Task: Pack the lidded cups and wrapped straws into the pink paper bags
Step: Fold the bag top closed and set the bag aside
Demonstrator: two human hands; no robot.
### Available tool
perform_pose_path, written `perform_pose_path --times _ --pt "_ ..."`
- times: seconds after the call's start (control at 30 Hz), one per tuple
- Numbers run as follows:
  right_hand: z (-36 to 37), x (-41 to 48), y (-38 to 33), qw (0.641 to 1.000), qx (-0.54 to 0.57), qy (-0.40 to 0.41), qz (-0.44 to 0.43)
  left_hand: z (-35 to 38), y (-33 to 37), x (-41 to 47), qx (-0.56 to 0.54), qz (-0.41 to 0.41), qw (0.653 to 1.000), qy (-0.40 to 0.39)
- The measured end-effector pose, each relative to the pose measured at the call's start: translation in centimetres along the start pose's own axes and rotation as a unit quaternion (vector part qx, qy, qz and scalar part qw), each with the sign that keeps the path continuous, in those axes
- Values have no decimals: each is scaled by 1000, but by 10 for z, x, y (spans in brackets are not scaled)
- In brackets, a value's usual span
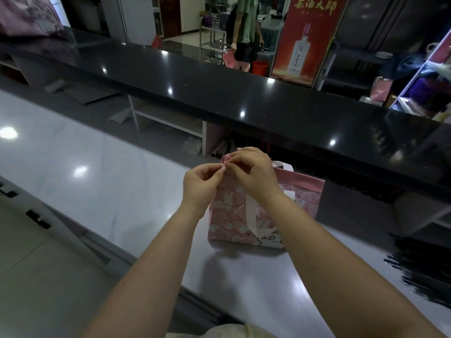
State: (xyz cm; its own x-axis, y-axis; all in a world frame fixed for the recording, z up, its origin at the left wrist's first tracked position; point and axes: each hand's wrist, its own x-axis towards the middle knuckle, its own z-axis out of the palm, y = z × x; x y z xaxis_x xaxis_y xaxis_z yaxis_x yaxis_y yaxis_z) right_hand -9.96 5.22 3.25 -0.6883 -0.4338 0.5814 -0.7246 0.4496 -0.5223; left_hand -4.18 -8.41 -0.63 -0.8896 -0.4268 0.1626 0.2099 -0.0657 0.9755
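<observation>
2 hands on a pink patterned paper bag [231, 215]
Left hand [200, 184] and right hand [251, 174] together pinch its top corner; it stands on the glossy white counter [97, 167].

**ITEM COUNT: WORK AREA**

- Hands: 2. One left hand [202, 184], one right hand [251, 174].
- Pink bags: 3. One pink paper bag [234, 215] on the near surface, one far bag [380, 88] by the shelves at right, one carried bag [229, 59].
- Ribbon handles on the near bag: 2. One near handle [251, 215], one far handle [283, 164].
- Counters: 2. One white worktop [97, 167], one black counter [244, 93].
- Background person [245, 25]: 1.
- Red bucket [259, 68]: 1.
- Poster [307, 37]: 1, showing 1 bottle.
- Dark sticks [419, 276] at the right edge: one stack. It is blurred, so the number cannot be determined.
</observation>
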Motion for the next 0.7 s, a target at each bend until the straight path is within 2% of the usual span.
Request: perform_pose_path --times 0.17,0.27,0.33,0.5,0.7 --pt "0 0 -5 982 149 -26 117 2 -5 4 12 -5 1000 19" --pt "-1 1 -5 963 220 -29 153 5 -7 7 11 -10 1000 27" --pt "-2 0 -4 968 202 -37 141 6 -6 9 3 -23 999 27" --pt "-2 -4 2 994 87 -37 47 7 1 14 -56 -95 994 11" --pt "6 -7 5 1000 -7 -5 -8 1 6 15 -150 -185 970 -58"
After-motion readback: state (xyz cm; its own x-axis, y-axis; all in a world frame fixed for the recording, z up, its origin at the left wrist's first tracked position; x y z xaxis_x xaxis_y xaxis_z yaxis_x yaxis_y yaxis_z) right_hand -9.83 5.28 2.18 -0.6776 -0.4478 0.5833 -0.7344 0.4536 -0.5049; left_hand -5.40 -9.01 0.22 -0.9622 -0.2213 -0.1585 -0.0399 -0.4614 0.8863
